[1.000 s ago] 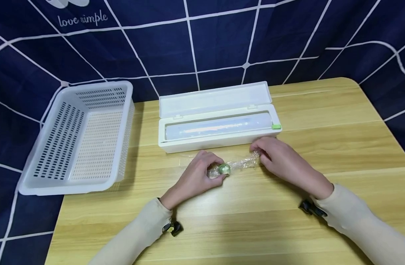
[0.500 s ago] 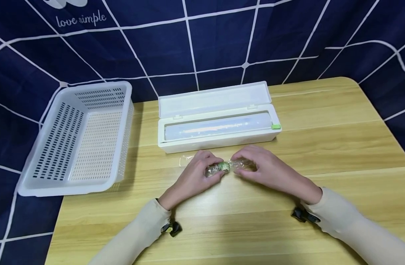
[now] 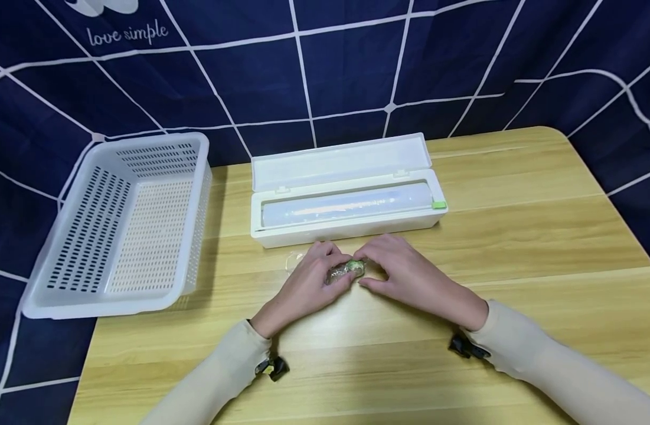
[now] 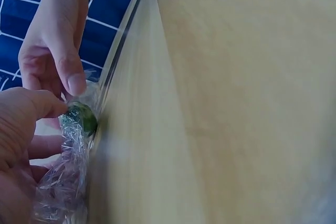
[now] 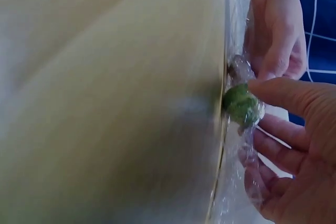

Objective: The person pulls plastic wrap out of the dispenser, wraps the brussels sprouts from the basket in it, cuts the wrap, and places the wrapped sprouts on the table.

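Note:
A small round green item (image 3: 356, 268), like a lime or sprout, lies wrapped in clear cling film (image 4: 65, 182) on the wooden table. My left hand (image 3: 310, 277) grips the gathered film on its left side, thumb in front and fingers behind. From the right, my right hand (image 3: 404, 277) pinches around the green item. In the right wrist view its thumb is on the green item (image 5: 242, 104) and its other fingers are behind the film. A thin flap of film shows left of my left hand.
Just behind my hands stands a white box (image 3: 351, 229) with its lid up, holding a roll of cling film (image 3: 346, 205) and a green tab (image 3: 438, 205). A white slotted basket (image 3: 196, 236) sits at the table's left edge. A dark blue cloth (image 3: 346, 71) hangs behind.
My right hand has moved left along the film from its twisted right end up to the green item, bunching the film. My left hand stays almost in place.

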`<state>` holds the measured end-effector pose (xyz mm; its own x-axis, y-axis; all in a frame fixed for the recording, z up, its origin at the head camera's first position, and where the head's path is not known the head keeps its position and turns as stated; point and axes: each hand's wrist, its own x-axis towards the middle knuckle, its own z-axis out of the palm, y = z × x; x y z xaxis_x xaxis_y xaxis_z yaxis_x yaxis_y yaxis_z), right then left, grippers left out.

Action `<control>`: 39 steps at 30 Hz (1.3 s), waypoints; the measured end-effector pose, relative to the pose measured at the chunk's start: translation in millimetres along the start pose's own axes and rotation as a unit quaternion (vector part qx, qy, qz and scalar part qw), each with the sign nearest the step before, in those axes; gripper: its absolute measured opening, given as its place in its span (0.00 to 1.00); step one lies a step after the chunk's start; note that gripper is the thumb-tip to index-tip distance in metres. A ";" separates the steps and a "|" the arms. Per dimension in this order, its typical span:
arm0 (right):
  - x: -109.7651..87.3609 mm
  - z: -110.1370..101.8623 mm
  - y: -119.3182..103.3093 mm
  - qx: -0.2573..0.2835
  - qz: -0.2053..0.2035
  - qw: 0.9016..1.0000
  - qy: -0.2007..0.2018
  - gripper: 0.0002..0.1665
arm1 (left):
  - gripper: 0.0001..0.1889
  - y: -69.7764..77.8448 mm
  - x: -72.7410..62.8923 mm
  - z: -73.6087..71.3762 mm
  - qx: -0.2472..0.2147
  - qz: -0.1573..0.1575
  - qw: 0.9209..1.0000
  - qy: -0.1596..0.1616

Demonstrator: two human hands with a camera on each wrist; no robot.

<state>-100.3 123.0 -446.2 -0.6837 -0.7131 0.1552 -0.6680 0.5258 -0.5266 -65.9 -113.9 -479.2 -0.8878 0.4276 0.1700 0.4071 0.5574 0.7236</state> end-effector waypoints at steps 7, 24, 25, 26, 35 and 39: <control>8.4 4.1 -7.8 -0.017 0.033 0.999 -0.011 0.18 | 0.19 -3.9 0.5 3.4 -0.002 0.007 1.000 0.015; 10.3 -1.9 -4.7 0.011 0.082 0.996 -0.016 0.16 | 0.17 14.5 -6.8 -14.2 0.054 0.050 0.991 0.110; 9.8 -2.9 -4.3 0.020 0.086 0.996 -0.012 0.16 | 0.17 14.1 -6.4 -15.3 0.052 0.048 0.990 0.120; 9.2 -3.9 -3.7 0.027 0.089 0.996 -0.009 0.16 | 0.16 13.8 -6.1 -16.6 0.049 0.044 0.989 0.130; -1.7 -11.5 0.4 0.133 0.107 0.984 0.045 0.16 | 0.16 9.5 -10.9 -20.7 0.007 0.029 0.978 0.206; -7.0 -12.3 -0.5 0.177 0.126 0.973 0.078 0.16 | 0.17 8.4 -11.9 -19.7 -0.025 0.052 0.962 0.266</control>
<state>-98.9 133.4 -436.8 -0.8672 -0.4891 0.0934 -0.3488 0.4628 -0.8150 -56.1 -128.3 -461.9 -0.8324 0.0469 0.5521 0.5007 0.4903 0.7134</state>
